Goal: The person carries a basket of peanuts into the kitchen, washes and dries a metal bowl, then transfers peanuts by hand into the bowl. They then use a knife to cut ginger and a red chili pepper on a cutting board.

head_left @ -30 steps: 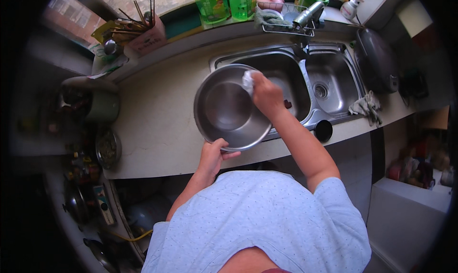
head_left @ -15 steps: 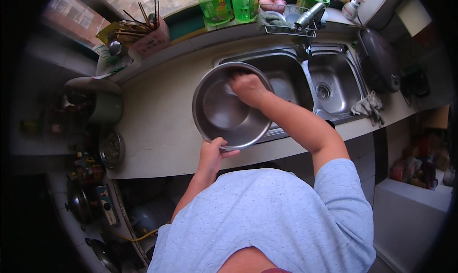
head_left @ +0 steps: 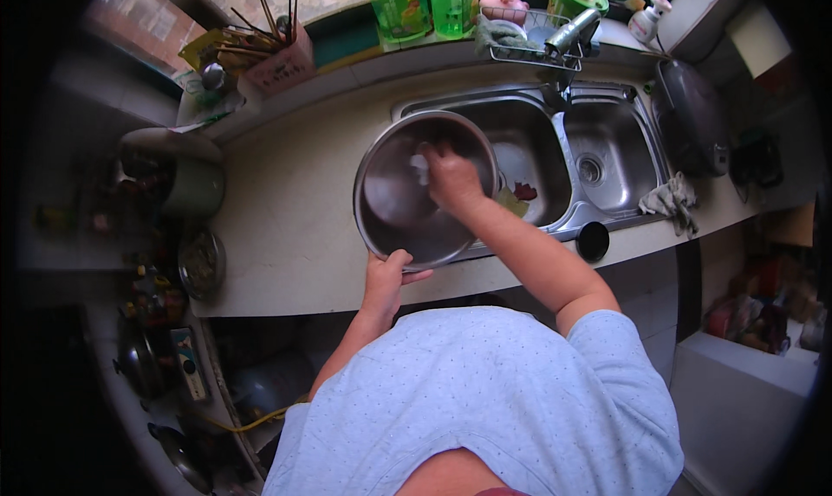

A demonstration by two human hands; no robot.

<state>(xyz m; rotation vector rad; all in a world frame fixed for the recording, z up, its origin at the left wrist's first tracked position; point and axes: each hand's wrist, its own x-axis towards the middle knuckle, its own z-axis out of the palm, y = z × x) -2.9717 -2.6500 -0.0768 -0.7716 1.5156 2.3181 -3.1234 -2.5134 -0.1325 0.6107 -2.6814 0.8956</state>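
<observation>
I see the person's L grip [head_left: 386,283] closed, thumb [head_left: 399,259] on top, w/ fingers tucked mostly below. L forearm [head_left: 348,353] angles up & slightly R. R grip [head_left: 452,179] is farther fwd, approx. palm-down, fingers curled, a bit blurred. R forearm [head_left: 533,253] slants fwd & L, elbow [head_left: 588,303] bent, out to the side.

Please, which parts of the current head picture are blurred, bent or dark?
Head view: the bare right hand looks slightly blurred inside the round silver metal basin; head view: the front edge of the long cream countertop bows; head view: the dull green round pot at left looks dim.
</observation>
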